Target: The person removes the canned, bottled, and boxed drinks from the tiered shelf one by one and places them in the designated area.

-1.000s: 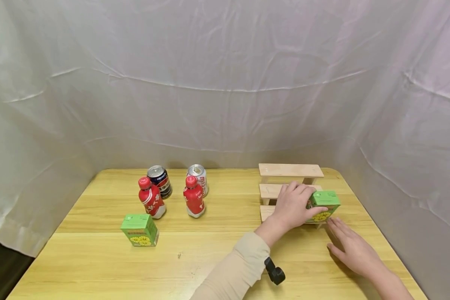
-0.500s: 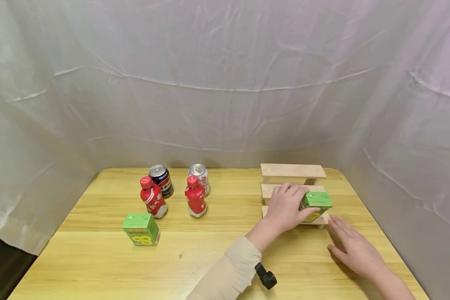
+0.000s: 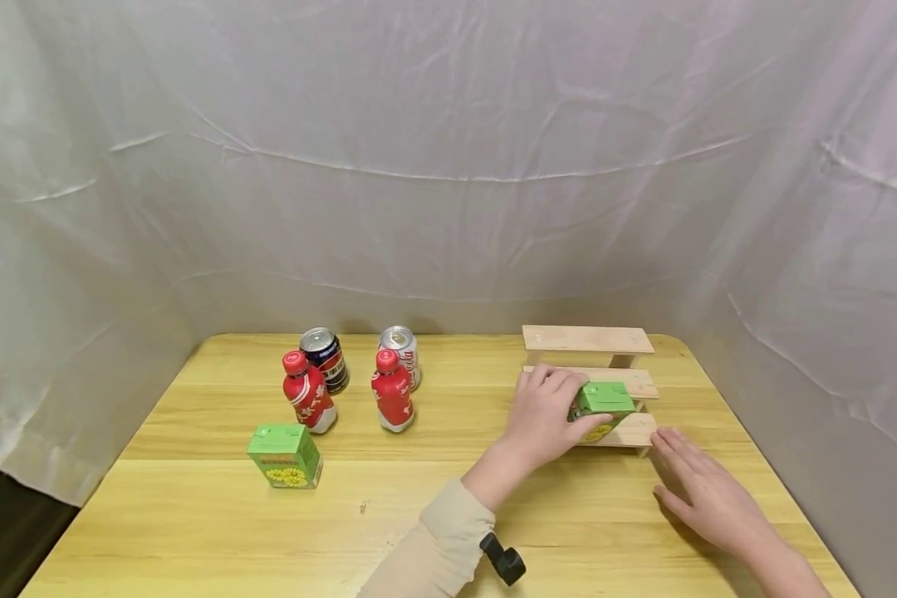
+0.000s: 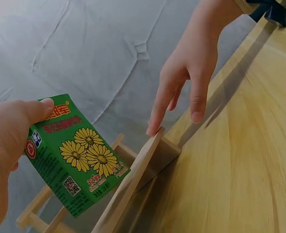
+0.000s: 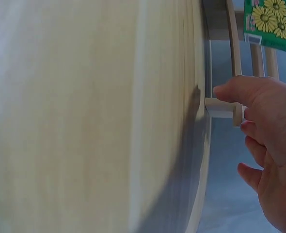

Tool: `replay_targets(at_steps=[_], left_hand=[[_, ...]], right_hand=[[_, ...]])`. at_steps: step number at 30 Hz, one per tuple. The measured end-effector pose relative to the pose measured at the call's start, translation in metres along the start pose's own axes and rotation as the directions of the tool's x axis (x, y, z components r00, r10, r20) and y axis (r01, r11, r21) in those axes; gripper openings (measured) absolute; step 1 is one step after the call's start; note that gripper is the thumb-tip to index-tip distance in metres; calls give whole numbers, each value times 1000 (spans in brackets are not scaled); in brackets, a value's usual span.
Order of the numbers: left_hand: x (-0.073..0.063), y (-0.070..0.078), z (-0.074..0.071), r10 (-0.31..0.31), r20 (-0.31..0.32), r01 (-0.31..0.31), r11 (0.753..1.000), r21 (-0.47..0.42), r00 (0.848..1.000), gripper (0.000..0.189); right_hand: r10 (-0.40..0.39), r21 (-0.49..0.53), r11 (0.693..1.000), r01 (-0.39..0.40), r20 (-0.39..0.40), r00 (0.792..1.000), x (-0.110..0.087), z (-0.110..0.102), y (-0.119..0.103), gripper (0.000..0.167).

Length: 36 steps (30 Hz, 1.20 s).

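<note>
My left hand (image 3: 541, 415) grips a green drink carton (image 3: 607, 397) with yellow flowers printed on it, thumb across the front. In the left wrist view the carton (image 4: 82, 155) is tilted, and its lower corner overlaps the edge of the lowest step. That step belongs to a small three-tier wooden shelf (image 3: 586, 338) at the right of the table. My right hand (image 3: 706, 494) has its fingers extended, fingertips right at the right end of the lowest step. The right wrist view shows this right hand (image 5: 274, 141) beside the shelf's end, holding nothing.
Another green carton (image 3: 286, 457) stands on the table (image 3: 329, 548) at left. Behind it are two red bottles, one at left (image 3: 309, 394) and one at right (image 3: 393, 394), a dark can (image 3: 325, 361) and a silver can (image 3: 402, 353). Grey fabric (image 3: 448, 208) surrounds the table.
My left hand has carried the carton leftward along the lowest step, uncovering that step's right end. My right hand has stayed at the shelf's right end.
</note>
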<state>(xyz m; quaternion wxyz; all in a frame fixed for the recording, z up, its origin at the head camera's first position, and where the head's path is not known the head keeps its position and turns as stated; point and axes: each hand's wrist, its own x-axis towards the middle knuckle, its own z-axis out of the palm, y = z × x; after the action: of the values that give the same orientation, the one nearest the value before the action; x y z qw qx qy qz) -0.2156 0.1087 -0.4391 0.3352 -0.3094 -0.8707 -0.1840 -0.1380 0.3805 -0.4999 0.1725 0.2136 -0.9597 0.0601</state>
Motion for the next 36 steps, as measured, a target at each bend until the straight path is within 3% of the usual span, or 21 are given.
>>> replay_targets(at_steps=[6,21,28,36], left_hand=[[-8,-10,-13,-10,10,10,1000,18,1000,53],[-33,-30,-38,-26,9,26,999,-25,1000,50],[-44,-39,-51,-32,17,33,999,-44,999,52],[-59,-50,-68,4,2,-4,1000,-7,1000,52]], right_hand=[[-56,-16,998,55,-34,998,3,3,-1,75],[-23,-12,1000,23,30,999,10,-6,-4,72],[-34,-2,999,35,16,999,10,-6,-5,72],[-26,14,1000,26,23,999,10,-6,-5,72]])
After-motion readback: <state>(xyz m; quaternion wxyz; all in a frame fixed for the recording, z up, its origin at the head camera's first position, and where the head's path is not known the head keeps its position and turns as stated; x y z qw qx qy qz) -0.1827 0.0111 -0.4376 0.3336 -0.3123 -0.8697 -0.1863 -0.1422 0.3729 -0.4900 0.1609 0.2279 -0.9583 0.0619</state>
